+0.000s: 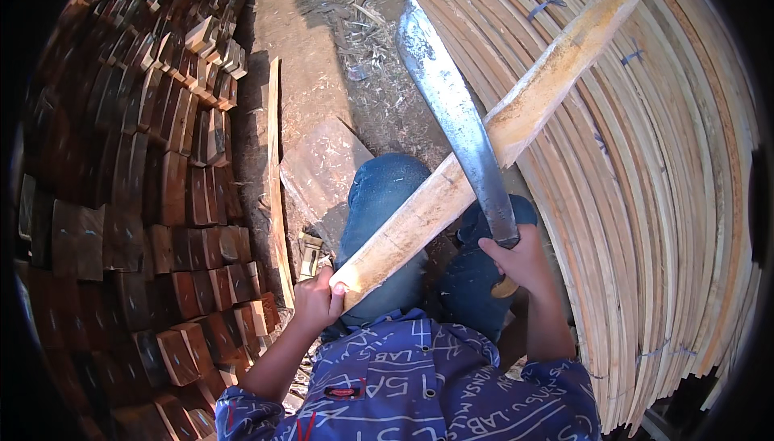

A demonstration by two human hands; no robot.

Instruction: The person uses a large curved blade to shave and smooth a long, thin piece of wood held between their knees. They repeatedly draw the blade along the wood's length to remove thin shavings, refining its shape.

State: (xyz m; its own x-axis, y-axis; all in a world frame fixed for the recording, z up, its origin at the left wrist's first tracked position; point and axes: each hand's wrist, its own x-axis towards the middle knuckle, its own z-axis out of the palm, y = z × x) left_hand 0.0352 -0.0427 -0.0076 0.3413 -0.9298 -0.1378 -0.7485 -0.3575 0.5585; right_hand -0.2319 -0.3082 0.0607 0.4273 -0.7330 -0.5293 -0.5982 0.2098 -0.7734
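My left hand point(317, 300) grips the near end of a long pale wooden stick point(532, 98) that slants up toward the upper right. My right hand point(520, 257) holds the handle of a machete. Its grey metal blade point(451, 94) points up and to the left and crosses over the stick near its middle, the edge lying against the wood. Both hands are above my knees in blue jeans point(383, 195).
A large stack of thin pale wooden slats point(669, 199) fills the right side. Dark reddish wood blocks point(137, 199) are piled on the left. A flat wooden board point(322, 167) and wood shavings lie on the dirt ground ahead.
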